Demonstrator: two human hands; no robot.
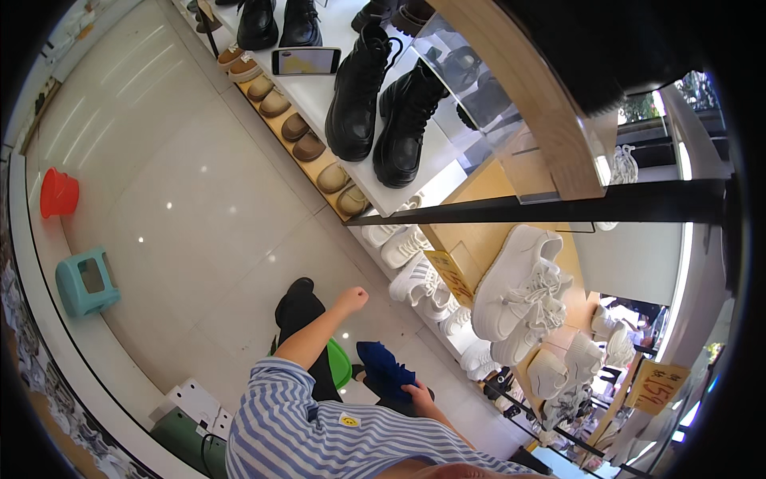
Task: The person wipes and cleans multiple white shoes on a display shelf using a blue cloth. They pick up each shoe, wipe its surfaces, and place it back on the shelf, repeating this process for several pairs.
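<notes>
My right hand (pixel 420 396) grips a crumpled dark blue cloth (pixel 386 368) in front of my lap. Curled into a fist, my left hand (pixel 354 298) is held out above the floor beside the shelves, with nothing visible in it. Beneath my left forearm is my dark trouser leg, and a green plastic object (pixel 339 363) shows partly between my legs. Ahead, a pair of black lace-up boots (pixel 353 114) stands on a white shelf (pixel 383 194). A smartphone (pixel 306 61) with a lit screen rests on its side at that shelf's edge.
White sneakers (pixel 517 287) occupy the wooden shelf on the right, near a yellow price tag (pixel 449 278). Brown and tan shoes (pixel 308 146) line the low shelf. A black metal bar (pixel 538 202) crosses the display. Across the tiled floor (pixel 179 179) are a red bucket (pixel 58 193) and a teal stool (pixel 88 281).
</notes>
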